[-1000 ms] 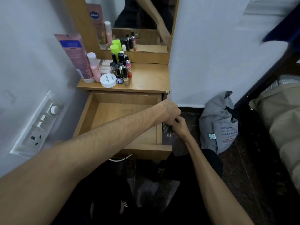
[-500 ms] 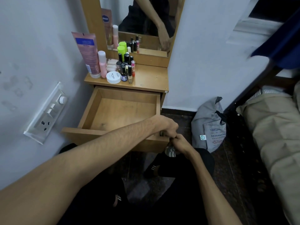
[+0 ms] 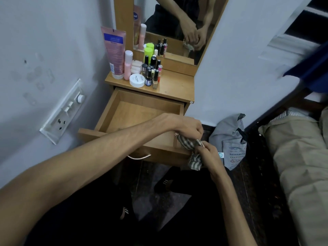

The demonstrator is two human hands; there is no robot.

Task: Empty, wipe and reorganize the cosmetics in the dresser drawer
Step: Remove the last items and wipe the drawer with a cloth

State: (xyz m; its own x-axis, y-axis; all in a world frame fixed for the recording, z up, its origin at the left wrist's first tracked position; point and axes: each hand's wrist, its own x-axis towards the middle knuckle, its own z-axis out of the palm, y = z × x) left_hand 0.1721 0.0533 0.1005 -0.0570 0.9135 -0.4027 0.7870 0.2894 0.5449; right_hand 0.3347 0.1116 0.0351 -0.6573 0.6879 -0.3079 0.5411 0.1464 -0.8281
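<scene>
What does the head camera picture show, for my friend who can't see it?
Two hands, left hand and right hand, hold a striped cloth beside an open, empty wooden drawer. Cosmetics stand on the dresser top.

Wooden tabletop (image 3: 175,86): pink tube (image 3: 114,52), pink bottle (image 3: 128,65), white jar (image 3: 137,80), nail polish bottles (image 3: 152,75) clustered left; right half bare.

single head-worn view, close above, looking forward and down over the open drawer (image 3: 142,119) toward the mirror (image 3: 177,27).
</scene>
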